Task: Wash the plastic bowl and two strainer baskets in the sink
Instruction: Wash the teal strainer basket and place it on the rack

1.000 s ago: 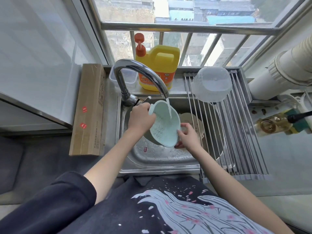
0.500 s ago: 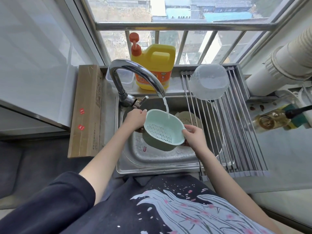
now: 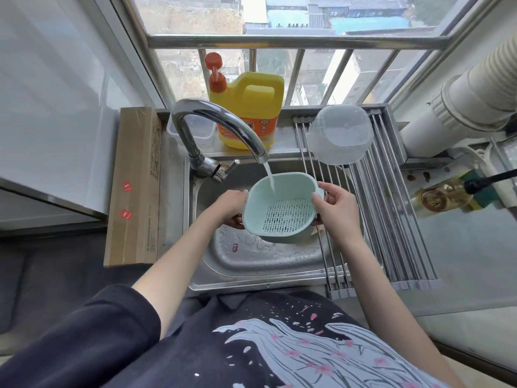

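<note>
A pale green strainer basket (image 3: 282,208) hangs over the steel sink (image 3: 251,259), its open side up, under the running faucet (image 3: 218,130). Water falls onto its inner back wall. My left hand (image 3: 230,208) grips the basket's left rim. My right hand (image 3: 335,208) grips its right rim, thumb inside. A clear plastic bowl (image 3: 340,134) lies upside down on the roll-up drying rack (image 3: 391,233) at the back right. A second strainer is mostly hidden behind the green one.
A yellow detergent jug (image 3: 247,110) with an orange pump stands on the sill behind the faucet, beside a clear container (image 3: 195,130). A long cardboard box (image 3: 134,189) lies left of the sink. An oil bottle (image 3: 442,196) and a sponge (image 3: 481,189) sit at right.
The basket has turned from tilted sideways to open side up and moved a little right under the stream. My right hand shifted from its lower edge up to its right rim.
</note>
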